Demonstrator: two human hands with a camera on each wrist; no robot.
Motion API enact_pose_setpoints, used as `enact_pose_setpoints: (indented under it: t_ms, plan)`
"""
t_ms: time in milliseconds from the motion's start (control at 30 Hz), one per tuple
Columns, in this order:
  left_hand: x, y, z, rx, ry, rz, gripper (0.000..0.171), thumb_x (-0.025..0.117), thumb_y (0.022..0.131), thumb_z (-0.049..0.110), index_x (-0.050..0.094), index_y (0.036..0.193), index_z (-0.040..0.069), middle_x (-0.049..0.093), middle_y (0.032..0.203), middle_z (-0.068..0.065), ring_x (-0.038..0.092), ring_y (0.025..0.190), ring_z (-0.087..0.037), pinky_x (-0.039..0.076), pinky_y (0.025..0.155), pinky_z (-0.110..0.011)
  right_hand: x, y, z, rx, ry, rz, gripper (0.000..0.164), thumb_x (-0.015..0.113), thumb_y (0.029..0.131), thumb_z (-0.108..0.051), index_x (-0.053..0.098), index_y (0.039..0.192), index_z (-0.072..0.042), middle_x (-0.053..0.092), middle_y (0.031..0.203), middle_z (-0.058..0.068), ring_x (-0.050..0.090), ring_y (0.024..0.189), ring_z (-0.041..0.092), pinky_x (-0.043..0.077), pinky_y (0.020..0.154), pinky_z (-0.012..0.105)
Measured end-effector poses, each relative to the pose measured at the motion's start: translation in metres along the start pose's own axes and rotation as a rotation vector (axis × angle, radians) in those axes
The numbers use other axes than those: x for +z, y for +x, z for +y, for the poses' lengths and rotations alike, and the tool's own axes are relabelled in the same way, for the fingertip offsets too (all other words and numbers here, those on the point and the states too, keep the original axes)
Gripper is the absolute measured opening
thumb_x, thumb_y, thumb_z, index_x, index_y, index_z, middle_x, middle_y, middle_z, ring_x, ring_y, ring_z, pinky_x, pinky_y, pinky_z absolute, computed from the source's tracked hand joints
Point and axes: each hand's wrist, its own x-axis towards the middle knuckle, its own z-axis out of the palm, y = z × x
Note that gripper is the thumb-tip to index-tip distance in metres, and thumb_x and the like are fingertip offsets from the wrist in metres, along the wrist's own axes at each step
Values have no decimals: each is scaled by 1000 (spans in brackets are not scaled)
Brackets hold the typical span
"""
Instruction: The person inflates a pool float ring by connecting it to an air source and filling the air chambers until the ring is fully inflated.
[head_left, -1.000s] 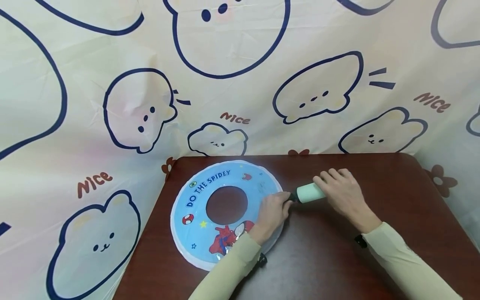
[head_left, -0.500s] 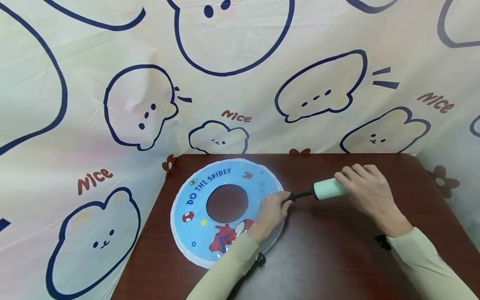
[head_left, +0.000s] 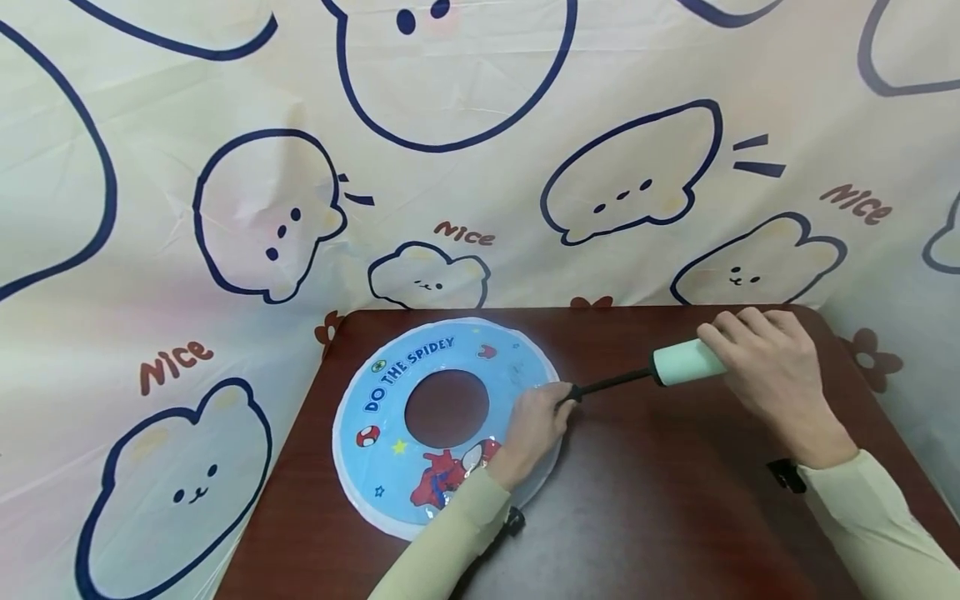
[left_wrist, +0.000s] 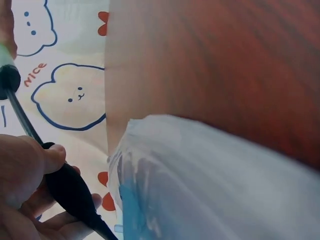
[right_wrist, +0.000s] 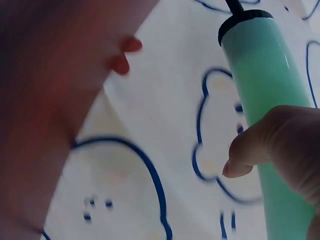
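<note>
A blue inflatable swim ring point(head_left: 390, 467) with a white edge lies on the table, printed with lettering and a red cartoon figure. At its right side my left hand point(head_left: 531, 429) holds the black tapered end point(left_wrist: 70, 190) of a hand pump, whose thin tip points down toward the ring and runs out of the left wrist view. My right hand point(head_left: 776, 375) grips the mint-green barrel point(head_left: 690, 362) of the pump, thumb across it in the right wrist view. Between the two hands a long stretch of black rod point(head_left: 615, 382) is exposed, slanting up to the right.
The dark brown table point(head_left: 637, 500) has rounded far corners. Behind and beside it hangs a pale cloth point(head_left: 510, 275) with blue bear outlines, reaching the table's far edge. A small black device point(head_left: 786, 475) sits at the right wrist.
My right hand has drawn the green barrel away to the right, baring much more of the black rod. My left hand stays by the ring, holding the black end.
</note>
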Motion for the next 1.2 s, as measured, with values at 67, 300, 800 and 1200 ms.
enact_pose_setpoints:
  t_ms: [67, 300, 800, 1200]
  plan:
    - [1, -1, -1, -5, -5, -13, 10, 68, 106, 16, 75, 99, 17, 78, 94, 5, 68, 81, -6, 58, 79, -18, 10, 0, -12, -21, 21, -10, 52, 85, 60, 14, 63, 102, -6, 68, 97, 18, 63, 89, 41, 51, 75, 54]
    - [-1, 1, -1, -14, -27, -21, 11, 66, 107, 17, 74, 101, 15, 75, 92, 5, 65, 80, -6, 56, 78, -15, 44, 11, -56, -35, 41, -4, 51, 91, 63, 6, 63, 103, -8, 68, 96, 16, 63, 89, 36, 53, 76, 49]
    - [7, 3, 1, 20, 166, -14, 4, 73, 102, 19, 77, 102, 18, 80, 98, 6, 73, 82, -8, 61, 76, -24, 77, 1, -83, 17, 99, -66, 44, 87, 69, 4, 66, 104, -10, 70, 96, 13, 64, 88, 33, 54, 76, 49]
    - [-1, 7, 5, -45, 34, -107, 15, 69, 106, 23, 75, 94, 17, 67, 79, 10, 57, 71, -4, 49, 67, -12, 55, -15, -43, 59, 112, -89, 55, 88, 58, 7, 62, 104, -7, 71, 97, 15, 62, 90, 37, 50, 77, 50]
